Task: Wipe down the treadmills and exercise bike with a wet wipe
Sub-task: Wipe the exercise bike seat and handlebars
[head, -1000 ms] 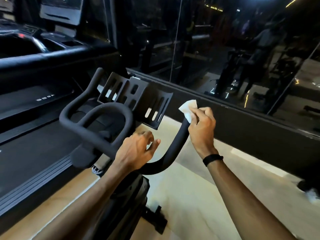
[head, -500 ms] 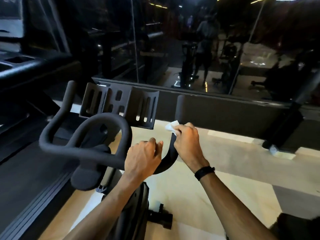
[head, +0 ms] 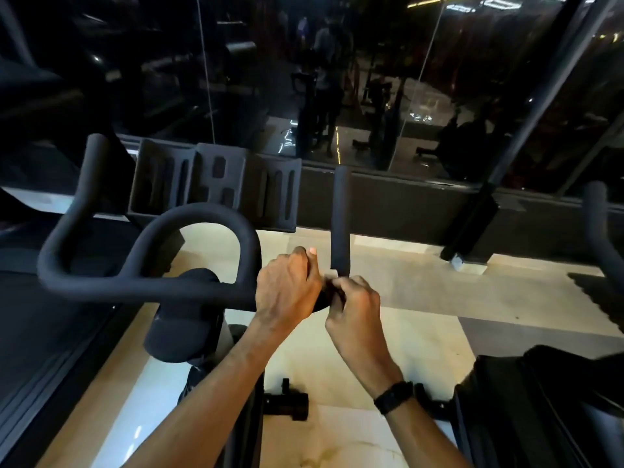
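Note:
A black exercise bike handlebar point(head: 145, 282) with a centre loop and two upright horns fills the middle of the view. My left hand point(head: 287, 287) grips the bar at the bend below the right horn point(head: 340, 217). My right hand point(head: 354, 310) is closed around the same bend, pressing a white wet wipe point(head: 332, 273) against it. Only a small white corner of the wipe shows between my hands. A slotted black tray point(head: 216, 184) sits behind the loop.
A treadmill deck point(head: 40, 332) runs along the left. A second machine point(head: 540, 400) stands at the lower right, with another handlebar horn point(head: 597, 224) at the right edge. A dark glass wall point(head: 337, 79) is straight ahead, tiled floor point(head: 422, 292) below.
My right hand has slid down the right horn with the wipe, from near its top to the bend beside my left hand. The view has swung to the right.

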